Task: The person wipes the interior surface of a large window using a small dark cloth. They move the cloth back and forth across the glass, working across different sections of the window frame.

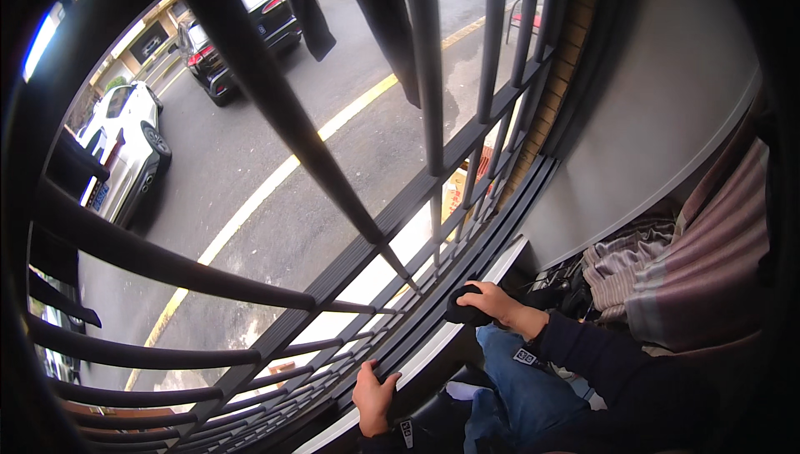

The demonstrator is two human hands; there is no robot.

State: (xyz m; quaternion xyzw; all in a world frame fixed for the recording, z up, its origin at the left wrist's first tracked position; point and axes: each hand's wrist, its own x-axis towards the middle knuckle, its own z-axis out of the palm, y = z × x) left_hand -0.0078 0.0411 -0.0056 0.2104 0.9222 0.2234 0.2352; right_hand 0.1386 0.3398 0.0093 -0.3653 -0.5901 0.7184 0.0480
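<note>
Bunched up in my right hand (497, 302) is a black cloth (467, 307), pressed down at the inner edge of the dark window track (433, 321). My fingers and thumb curl over the top of it. Farther left and nearer to me, my left hand (377, 397) rests at the same track, its thumb apart from the fingers. I make out nothing held in it, though the fingertips are partly hidden. A pale sill edge (425, 359) runs alongside the track, between it and my legs.
Dark metal bars (342, 195) stand just beyond the track, with dark clothes (367, 12) hanging outside. Below are a road with a white car (125, 133) and a black car (271, 16). To my right are a striped curtain (692, 262) and a pale panel (642, 129). My jeans (525, 379) show below.
</note>
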